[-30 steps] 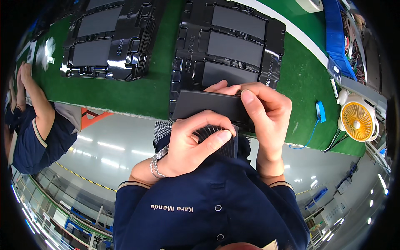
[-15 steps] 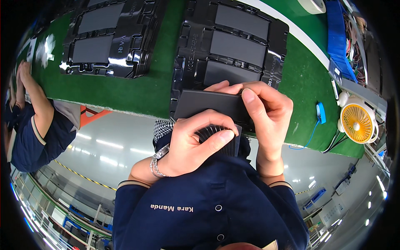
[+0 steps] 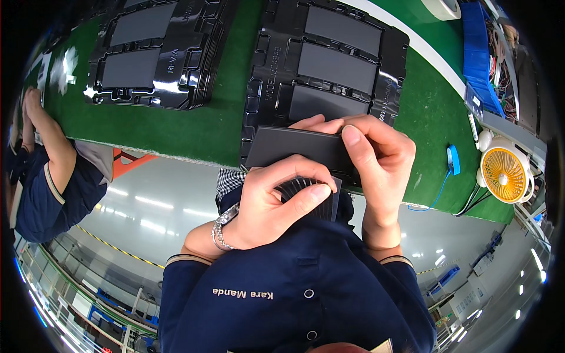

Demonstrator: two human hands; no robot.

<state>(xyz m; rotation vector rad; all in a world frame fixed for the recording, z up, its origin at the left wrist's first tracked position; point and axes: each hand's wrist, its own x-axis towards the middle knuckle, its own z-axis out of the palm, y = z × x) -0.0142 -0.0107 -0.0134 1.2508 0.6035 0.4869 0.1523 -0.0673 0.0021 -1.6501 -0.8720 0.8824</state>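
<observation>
A flat dark grey rectangular panel (image 3: pixel 294 146) is held in front of my chest, over the near edge of a black moulded tray (image 3: pixel 268 73). My right hand (image 3: pixel 382 162) pinches the panel's right end between thumb and forefinger. Some fingers show behind its far edge. Below the panel, my left hand (image 3: pixel 271 203) is closed, thumb and forefinger curled around a thin dark sheet with pale stripes (image 3: pixel 326 210). What the sheet is, I cannot make out. Similar grey panels (image 3: pixel 336 66) lie in the tray's slots beyond my hands.
Another stack of black trays (image 3: pixel 176 73) with grey panels stands left on the green table (image 3: pixel 223 126). To the right are a yellow-and-white fan (image 3: pixel 504 175), a blue clip-like piece with a cord (image 3: pixel 452 160), a marker (image 3: pixel 472 128) and a blue bin (image 3: pixel 478 59). A co-worker (image 3: pixel 56 182) is at far left.
</observation>
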